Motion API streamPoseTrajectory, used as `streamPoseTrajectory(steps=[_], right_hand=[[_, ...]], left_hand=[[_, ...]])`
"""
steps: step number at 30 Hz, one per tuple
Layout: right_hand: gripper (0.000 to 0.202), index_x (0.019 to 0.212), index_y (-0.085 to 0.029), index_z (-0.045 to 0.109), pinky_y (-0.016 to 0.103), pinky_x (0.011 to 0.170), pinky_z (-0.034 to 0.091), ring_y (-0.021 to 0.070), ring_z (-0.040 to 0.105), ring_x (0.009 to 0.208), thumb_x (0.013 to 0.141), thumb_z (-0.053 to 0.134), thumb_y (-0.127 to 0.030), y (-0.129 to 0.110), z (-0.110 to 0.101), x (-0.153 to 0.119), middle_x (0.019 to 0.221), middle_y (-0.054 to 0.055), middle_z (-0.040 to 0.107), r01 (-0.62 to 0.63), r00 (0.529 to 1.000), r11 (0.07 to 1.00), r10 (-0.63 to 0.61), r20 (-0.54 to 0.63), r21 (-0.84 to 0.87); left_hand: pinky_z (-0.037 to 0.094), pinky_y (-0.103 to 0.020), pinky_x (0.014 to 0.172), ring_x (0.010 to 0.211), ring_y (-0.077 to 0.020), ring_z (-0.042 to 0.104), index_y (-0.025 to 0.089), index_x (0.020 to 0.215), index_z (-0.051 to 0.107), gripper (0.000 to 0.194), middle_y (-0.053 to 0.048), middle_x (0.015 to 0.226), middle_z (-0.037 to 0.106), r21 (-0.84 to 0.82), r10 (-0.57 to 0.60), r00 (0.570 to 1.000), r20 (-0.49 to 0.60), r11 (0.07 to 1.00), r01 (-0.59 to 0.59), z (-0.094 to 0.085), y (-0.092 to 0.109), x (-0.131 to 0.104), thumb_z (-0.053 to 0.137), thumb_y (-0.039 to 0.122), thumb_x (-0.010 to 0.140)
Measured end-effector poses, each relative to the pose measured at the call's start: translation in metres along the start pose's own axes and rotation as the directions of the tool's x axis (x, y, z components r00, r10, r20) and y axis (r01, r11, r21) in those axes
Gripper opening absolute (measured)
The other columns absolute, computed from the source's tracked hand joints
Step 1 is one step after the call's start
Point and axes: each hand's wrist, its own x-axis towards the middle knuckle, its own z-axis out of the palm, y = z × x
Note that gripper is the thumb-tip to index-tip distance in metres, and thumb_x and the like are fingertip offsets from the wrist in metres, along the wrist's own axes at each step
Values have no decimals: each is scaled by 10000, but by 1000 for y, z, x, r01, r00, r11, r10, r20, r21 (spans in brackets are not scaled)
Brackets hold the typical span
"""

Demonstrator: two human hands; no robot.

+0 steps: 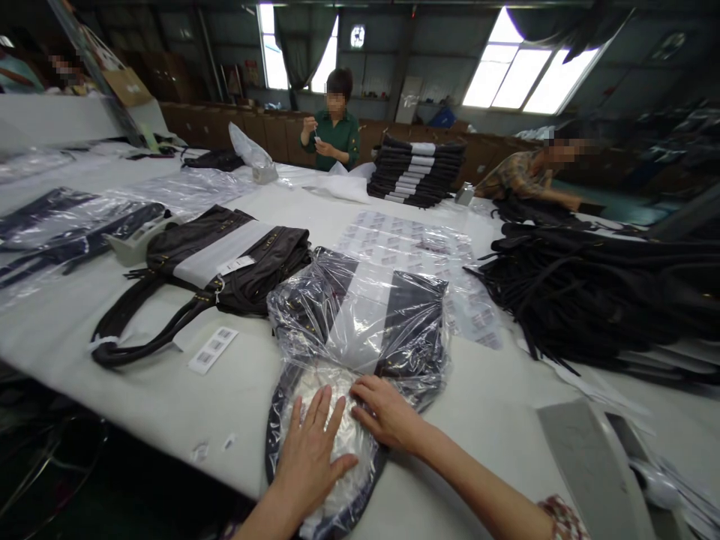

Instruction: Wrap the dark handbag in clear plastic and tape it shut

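Note:
A dark handbag [413,315] lies flat in a clear plastic bag [301,330] at the table's front edge, a white paper band [360,315] around its middle. Its handles loop toward me under the plastic. My left hand [309,450] rests on the plastic inside the loop, fingers spread and nothing in them. Just right of it, my right hand [388,412] touches the plastic near the bag's lower edge with its fingers bent; whether they pinch the film I cannot make out. To the left lies an unwrapped dark handbag [225,247] with a white band and a hang tag.
A barcode sticker strip [212,349] lies on the white table [140,382]. Printed sticker sheets [410,255] are behind the wrapped bag. Dark bags are piled at right [607,292] and stacked at the back [419,169]. A grey tape dispenser [590,465] stands front right. Two co-workers are across the table.

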Motion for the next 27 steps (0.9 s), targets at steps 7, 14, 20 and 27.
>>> streamPoseTrajectory(steps=[7, 14, 20, 27], right_hand=[[262, 1126, -214, 596, 356, 939, 477, 207, 599, 1048, 922, 502, -350, -3, -52, -61, 1131, 87, 652, -162, 931, 964, 220, -292, 211], [493, 1053, -143, 665, 422, 931, 440, 300, 607, 1000, 787, 496, -521, 20, -152, -296, 1067, 137, 689, -798, -65, 317, 800, -597, 512], [543, 787, -144, 744, 410, 788, 469, 304, 622, 903, 686, 540, -637, 15, -137, -357, 909, 134, 721, -787, -82, 135, 944, -319, 602], [511, 742, -191, 740, 362, 706, 420, 251, 585, 849, 586, 629, -665, 5, -133, -346, 858, 81, 712, -757, -10, 100, 986, -165, 645]], left_hand=[[227, -610, 1116, 1418, -313, 235, 163, 1458, 275, 699, -152, 1546, 240, 10, 22, 1000, -11, 1000, -22, 8, -1, -5, 411, 543, 886], [88, -619, 1132, 1439, -324, 159, 121, 1428, 346, 721, -144, 1560, 170, 105, 39, 998, 58, 993, -45, 27, -5, -11, 348, 554, 851], [45, -600, 1138, 1449, -297, 134, 160, 1454, 276, 794, -96, 1570, 115, 229, 7, 989, 149, 973, -41, 41, -10, -11, 344, 615, 807], [21, -600, 1136, 1453, -290, 114, 180, 1458, 254, 781, -92, 1576, 94, 285, -18, 985, 174, 958, -33, 49, -12, -11, 337, 612, 813]])
